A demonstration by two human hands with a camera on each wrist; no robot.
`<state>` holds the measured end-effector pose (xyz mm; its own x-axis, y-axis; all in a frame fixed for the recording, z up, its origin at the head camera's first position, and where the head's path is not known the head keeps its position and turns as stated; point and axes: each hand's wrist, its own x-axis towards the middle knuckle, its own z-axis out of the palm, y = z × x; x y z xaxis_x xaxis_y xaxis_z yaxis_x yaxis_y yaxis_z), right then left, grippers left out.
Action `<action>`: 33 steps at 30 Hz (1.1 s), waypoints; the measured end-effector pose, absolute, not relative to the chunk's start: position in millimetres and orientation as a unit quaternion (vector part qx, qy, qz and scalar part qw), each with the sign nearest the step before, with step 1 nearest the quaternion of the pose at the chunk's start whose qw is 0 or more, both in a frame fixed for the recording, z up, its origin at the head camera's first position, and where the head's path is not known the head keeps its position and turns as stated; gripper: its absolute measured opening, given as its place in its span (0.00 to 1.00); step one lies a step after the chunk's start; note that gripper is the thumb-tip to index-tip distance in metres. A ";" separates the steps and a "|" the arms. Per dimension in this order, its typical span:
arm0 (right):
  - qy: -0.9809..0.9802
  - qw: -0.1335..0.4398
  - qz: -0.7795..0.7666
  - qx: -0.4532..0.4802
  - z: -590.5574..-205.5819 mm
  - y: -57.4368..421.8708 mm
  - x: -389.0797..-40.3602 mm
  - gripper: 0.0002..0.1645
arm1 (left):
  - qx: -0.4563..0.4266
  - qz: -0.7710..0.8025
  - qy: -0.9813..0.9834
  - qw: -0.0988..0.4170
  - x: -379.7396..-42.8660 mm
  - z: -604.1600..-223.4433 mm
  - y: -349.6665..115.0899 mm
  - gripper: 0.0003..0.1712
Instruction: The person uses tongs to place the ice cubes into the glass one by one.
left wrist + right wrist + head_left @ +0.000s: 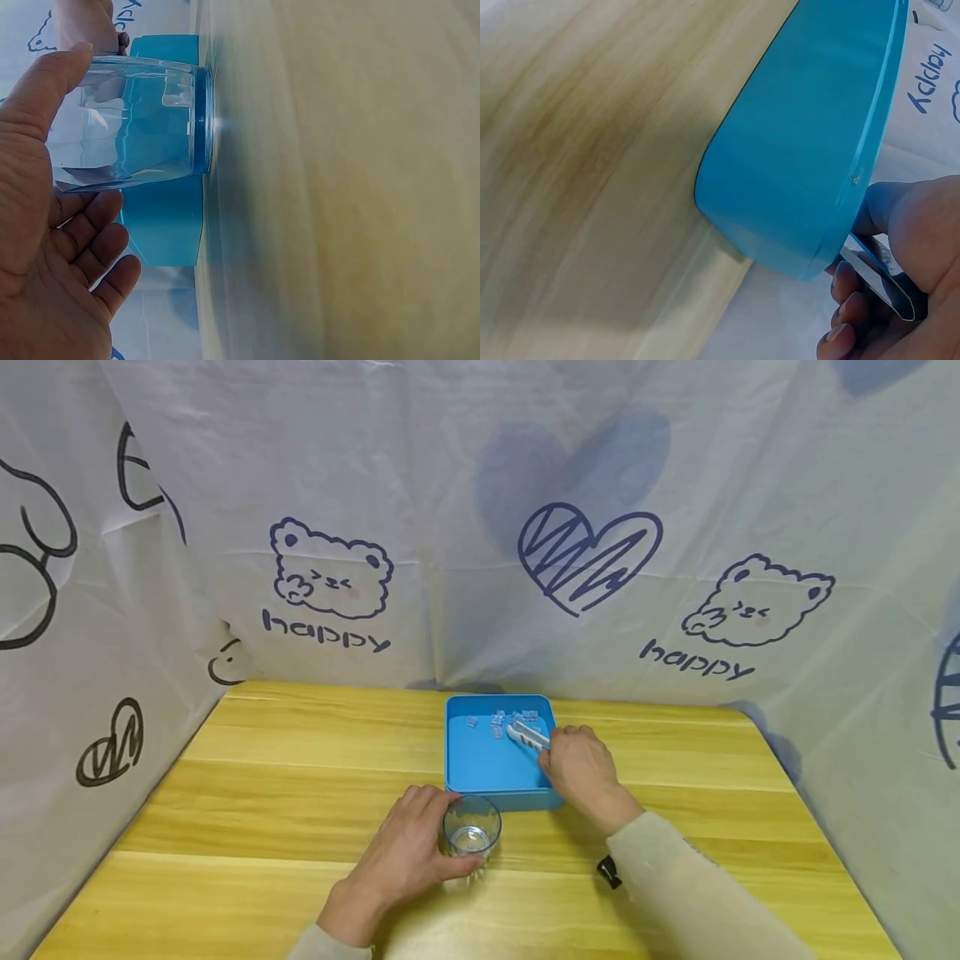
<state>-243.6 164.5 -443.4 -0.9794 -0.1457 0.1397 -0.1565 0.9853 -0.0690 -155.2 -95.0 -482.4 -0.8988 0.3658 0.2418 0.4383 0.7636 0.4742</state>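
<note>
My left hand (408, 843) holds a clear drinking glass (471, 827) from its left side, thumb and fingers on opposite sides. Its base is at the tabletop, in front of the blue box (501, 800). In the left wrist view, a small clear squarish shape shows near the base of the glass (142, 124). With my right hand (583, 768) I grip white tongs (531, 737) over the right rim of the box. The tips point down among several small clear cubes (498, 720) toward the back. In the right wrist view, the box wall hides the tips.
The wooden table (300, 810) carries the box near its back edge. A printed white cloth (450, 527) hangs behind and along both sides. A small black item (609, 872) shows beside my right sleeve.
</note>
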 end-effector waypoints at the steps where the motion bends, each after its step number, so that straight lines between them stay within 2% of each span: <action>1: -0.994 0.071 0.040 0.078 -444.0 164.7 -243.3 0.15 | -0.216 -0.267 -0.937 0.069 -155.2 -482.6 -95.3 0.47; 11: -0.988 0.103 0.040 0.111 -448.3 168.3 -240.0 0.14 | -0.217 -0.264 -0.937 0.074 -155.4 -482.1 -97.6 0.47; 25: -0.987 0.103 0.038 0.118 -451.0 169.5 -239.1 0.14 | -0.223 -0.271 -0.933 0.074 -155.8 -484.0 -97.2 0.46; 33: -0.982 0.122 0.060 0.131 -452.9 173.6 -234.9 0.13 | -0.222 -0.278 -0.932 0.073 -156.8 -486.2 -97.3 0.48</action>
